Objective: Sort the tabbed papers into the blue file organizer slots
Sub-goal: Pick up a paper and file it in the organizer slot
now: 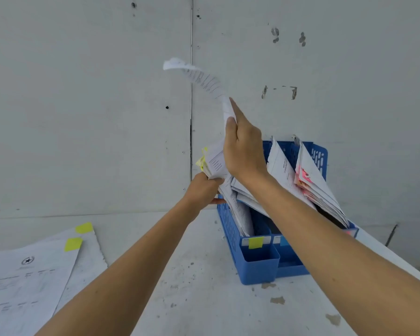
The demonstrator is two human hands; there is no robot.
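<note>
The desk (192, 287) carries the blue file organizer (257, 267), probably light and top-heavy (its papers lean well out of the slots), so a hard tug might tip it. Two yellow-tabbed papers (29, 275) lie unsorted at the desk's left. The left grip (204, 187) clutches the yellow-tabbed bundle (215, 161) above the leftmost slot; loosened, it could fan out. The right grip (243, 151) pinches one raised sheet (204, 80), whose curled top may crease going in.

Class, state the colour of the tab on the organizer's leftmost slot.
Yellow; the tab shows in the head view.
</note>
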